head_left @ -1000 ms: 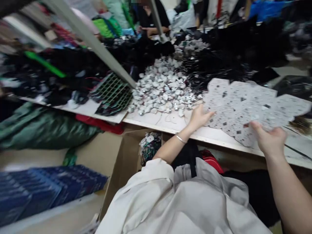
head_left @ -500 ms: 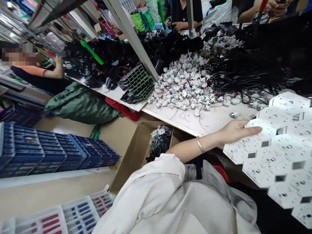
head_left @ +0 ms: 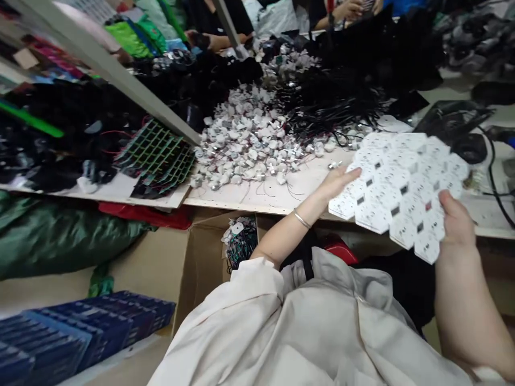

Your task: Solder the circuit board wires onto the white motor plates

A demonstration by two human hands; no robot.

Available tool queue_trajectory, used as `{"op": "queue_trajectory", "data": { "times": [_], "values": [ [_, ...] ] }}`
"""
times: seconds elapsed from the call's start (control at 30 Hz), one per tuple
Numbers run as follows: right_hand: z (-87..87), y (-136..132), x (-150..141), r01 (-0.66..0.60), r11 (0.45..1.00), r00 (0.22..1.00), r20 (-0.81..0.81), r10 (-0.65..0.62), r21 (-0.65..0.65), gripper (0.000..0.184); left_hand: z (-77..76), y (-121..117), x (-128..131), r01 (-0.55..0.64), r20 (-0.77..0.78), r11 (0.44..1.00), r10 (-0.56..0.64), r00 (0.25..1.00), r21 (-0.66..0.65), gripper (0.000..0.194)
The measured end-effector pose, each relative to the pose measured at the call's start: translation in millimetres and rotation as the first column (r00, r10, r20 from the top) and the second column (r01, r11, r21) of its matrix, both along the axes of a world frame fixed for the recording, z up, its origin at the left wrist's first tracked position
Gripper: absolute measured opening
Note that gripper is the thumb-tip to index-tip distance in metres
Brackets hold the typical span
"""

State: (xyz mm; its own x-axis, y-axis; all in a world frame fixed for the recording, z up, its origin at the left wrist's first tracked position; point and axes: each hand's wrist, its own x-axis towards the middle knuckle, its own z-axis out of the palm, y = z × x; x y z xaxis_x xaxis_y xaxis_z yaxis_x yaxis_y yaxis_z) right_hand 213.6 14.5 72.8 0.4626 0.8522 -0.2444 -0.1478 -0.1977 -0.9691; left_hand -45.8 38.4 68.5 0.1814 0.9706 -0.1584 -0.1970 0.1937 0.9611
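A white panel of joined circuit boards, with diamond-shaped holes between its rounded pieces, is held in front of me above the bench edge. My left hand, below a silver bangle, grips its left edge, thumb on top. At the panel's right edge my right hand holds on with the thumb over the face; its other fingers are hidden underneath. Beyond the panel, a heap of small white motors with thin wires lies on the white bench.
Green circuit boards are stacked left of the heap, beside a slanted metal post. Black cables lie behind. A cardboard box with wired parts stands below the bench, blue crates at lower left. Other people's hands work across the bench.
My view has swung to the right, so the bench and heap appear further left. The whole panel and my right hand now show; my left hand keeps its hold.
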Motion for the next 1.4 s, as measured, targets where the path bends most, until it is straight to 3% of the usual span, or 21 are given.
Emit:
{"op": "queue_trajectory", "data": {
  "times": [0.07,0.13,0.2,0.3,0.4,0.43,0.5,0.57,0.6,0.7,0.73,0.77,0.8,0.87,0.9,1.0,1.13,1.27,1.33,1.4],
  "values": [
    [-4.3,-3.7,-7.9,-0.011,0.998,0.999,0.046,0.014,-0.062,0.041,-5.6,-4.6,-2.0,-0.070,-0.152,0.997,0.076,0.986,0.043,0.040],
    [-7.7,-8.7,-13.4,-0.064,0.996,0.981,0.178,0.075,-0.066,0.041,-10.2,-8.1,-7.3,-0.110,-0.359,0.978,0.168,0.918,0.176,0.035],
    [-10.1,-13.7,-12.4,-0.136,0.990,0.971,0.192,0.140,-0.033,0.043,-14.0,-6.8,-18.7,-0.102,-0.408,0.966,0.194,0.892,0.236,0.034],
    [-16.4,-20.2,5.2,-0.147,0.989,0.984,0.104,0.144,0.022,0.047,-19.7,5.0,-51.2,-0.188,-0.333,0.971,0.229,0.915,0.150,0.041],
    [-28.5,-25.9,30.7,-0.127,0.992,0.990,0.055,0.128,-0.013,0.046,-21.9,17.8,-93.9,-0.269,-0.416,0.963,0.245,0.876,0.001,0.041],
    [-32.9,-27.4,36.9,-0.114,0.993,0.993,0.039,0.115,-0.038,0.045,-20.5,19.8,-105.5,-0.273,-0.469,0.962,0.234,0.851,-0.017,0.039],
    [-39.5,-29.2,42.1,-0.078,0.993,0.997,-0.001,0.079,-0.084,0.041,-14.2,18.8,-116.8,-0.330,-0.642,0.941,0.298,0.706,0.074,0.037],
    [-41.4,-29.4,37.2,-0.077,0.991,0.996,-0.045,0.072,-0.107,0.037,-5.4,11.5,-106.1,-0.355,-0.709,0.912,0.390,0.588,0.207,0.050],
    [-40.4,-29.2,31.9,-0.093,0.990,0.994,-0.066,0.086,-0.108,0.036,-1.7,5.9,-91.9,-0.352,-0.701,0.899,0.428,0.571,0.262,0.061],
    [-33.3,-29.7,13.6,-0.181,0.978,0.979,-0.111,0.170,-0.101,0.035,-0.3,-13.7,-26.0,-0.267,-0.638,0.904,0.425,0.642,0.333,0.068],
    [-31.0,-30.7,9.0,-0.210,0.973,0.974,-0.107,0.199,-0.100,0.036,-3.7,-19.6,-1.5,-0.186,-0.611,0.937,0.334,0.718,0.295,0.070],
    [-29.3,-32.4,6.0,-0.233,0.968,0.971,-0.084,0.225,-0.094,0.038,-8.6,-24.5,21.4,0.000,-0.506,0.989,0.074,0.859,0.145,0.071],
    [-28.5,-34.5,4.7,-0.247,0.965,0.969,-0.040,0.245,-0.084,0.040,-14.5,-28.2,41.3,0.158,-0.351,0.987,-0.143,0.925,0.012,0.072],
    [-29.0,-39.8,6.3,-0.268,0.962,0.959,0.080,0.272,-0.059,0.043,-25.8,-32.5,69.6,0.239,-0.136,0.966,-0.251,0.958,-0.101,0.062],
    [-29.9,-42.6,8.4,-0.271,0.961,0.951,0.141,0.275,-0.049,0.045,-30.0,-33.7,77.8,0.233,-0.105,0.964,-0.247,0.963,-0.127,0.054],
    [-31.3,-51.7,12.3,-0.218,0.976,0.937,0.277,0.215,-0.021,0.048,-30.7,-36.5,85.0,0.150,-0.284,0.986,-0.165,0.945,-0.072,0.034],
    [-29.2,-63.7,2.3,-0.110,0.994,0.904,0.418,0.090,0.024,0.045,-7.5,-42.5,82.9,0.155,-0.597,0.982,-0.060,0.800,0.109,0.032],
    [-32.1,-68.2,-11.8,-0.036,0.990,0.862,0.506,-0.040,0.140,0.047,14.0,-51.7,84.3,0.162,-0.755,0.957,0.080,0.651,0.241,0.027],
    [-32.7,-68.0,-12.5,-0.021,0.989,0.887,0.459,-0.049,0.146,0.051,18.0,-55.9,83.0,0.157,-0.752,0.949,0.108,0.651,0.273,0.024],
    [-29.6,-68.6,-8.2,-0.031,0.995,0.939,0.343,-0.001,0.090,0.053,20.2,-58.7,79.7,0.185,-0.667,0.947,0.039,0.744,0.261,0.027]
  ]
}}
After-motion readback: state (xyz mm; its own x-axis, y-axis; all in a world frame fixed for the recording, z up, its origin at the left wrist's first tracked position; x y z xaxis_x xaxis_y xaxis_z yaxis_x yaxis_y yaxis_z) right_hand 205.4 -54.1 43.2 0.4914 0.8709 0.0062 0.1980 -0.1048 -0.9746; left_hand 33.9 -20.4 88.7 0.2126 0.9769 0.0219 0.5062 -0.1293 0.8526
